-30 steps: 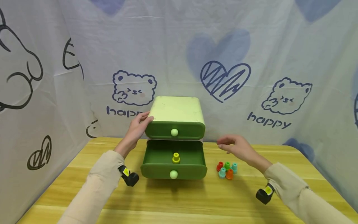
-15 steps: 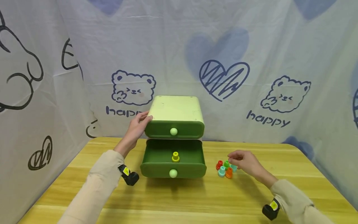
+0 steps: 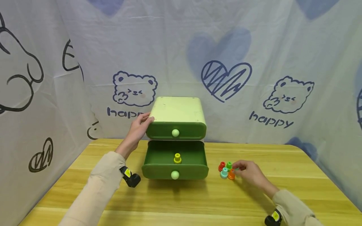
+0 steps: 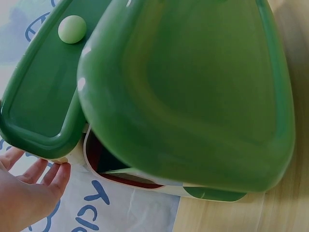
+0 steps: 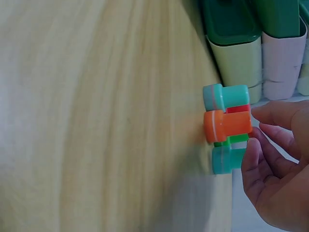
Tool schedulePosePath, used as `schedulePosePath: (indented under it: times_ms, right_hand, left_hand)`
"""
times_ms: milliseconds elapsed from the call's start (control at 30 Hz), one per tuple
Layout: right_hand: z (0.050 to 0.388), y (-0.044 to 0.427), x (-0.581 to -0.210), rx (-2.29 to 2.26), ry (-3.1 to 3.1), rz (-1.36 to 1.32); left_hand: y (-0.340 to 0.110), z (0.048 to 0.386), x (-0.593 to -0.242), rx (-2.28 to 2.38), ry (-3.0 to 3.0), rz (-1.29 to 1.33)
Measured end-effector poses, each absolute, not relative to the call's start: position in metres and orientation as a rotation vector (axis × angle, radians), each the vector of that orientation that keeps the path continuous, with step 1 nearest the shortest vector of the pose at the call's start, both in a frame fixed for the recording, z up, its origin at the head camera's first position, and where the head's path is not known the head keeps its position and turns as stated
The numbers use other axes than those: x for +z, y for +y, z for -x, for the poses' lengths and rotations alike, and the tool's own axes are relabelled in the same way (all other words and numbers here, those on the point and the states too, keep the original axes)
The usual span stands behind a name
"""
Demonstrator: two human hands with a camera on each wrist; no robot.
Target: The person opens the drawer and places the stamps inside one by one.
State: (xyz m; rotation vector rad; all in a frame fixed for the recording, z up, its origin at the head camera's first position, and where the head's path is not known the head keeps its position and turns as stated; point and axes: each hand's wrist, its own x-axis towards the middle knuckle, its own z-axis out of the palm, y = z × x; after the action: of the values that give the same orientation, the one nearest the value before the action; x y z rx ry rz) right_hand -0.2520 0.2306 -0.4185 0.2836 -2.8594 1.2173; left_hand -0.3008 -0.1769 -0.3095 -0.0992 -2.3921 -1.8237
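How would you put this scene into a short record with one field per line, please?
Cabinet: on the table
Top drawer: shut
Drawer below: pulled out, holding one upright yellow peg
Pegs on table: red peg, green peg, orange peg, left teal peg, right teal peg; clustered right of the cabinet
Left hand: touching the cabinet's upper left side
Right hand: fingertips at the right teal peg; grip unclear
Backdrop: cloth with bears, hearts and "happy"
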Motion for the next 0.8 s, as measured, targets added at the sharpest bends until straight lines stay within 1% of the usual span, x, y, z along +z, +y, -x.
schedulePosePath:
  times_ms: [300,800]
  right_hand:
    - [0.252,0.229,-0.429,1.264,-2.864,-0.259]
    - [0.251,0.228,-0.435,1.254,-2.875,-0.239]
  left_hand:
    - [-0.177,0.302,-0.311,-1.834,-2.391,0.112]
    - [-0.177,0.300,-0.310,-1.823,-2.387,0.119]
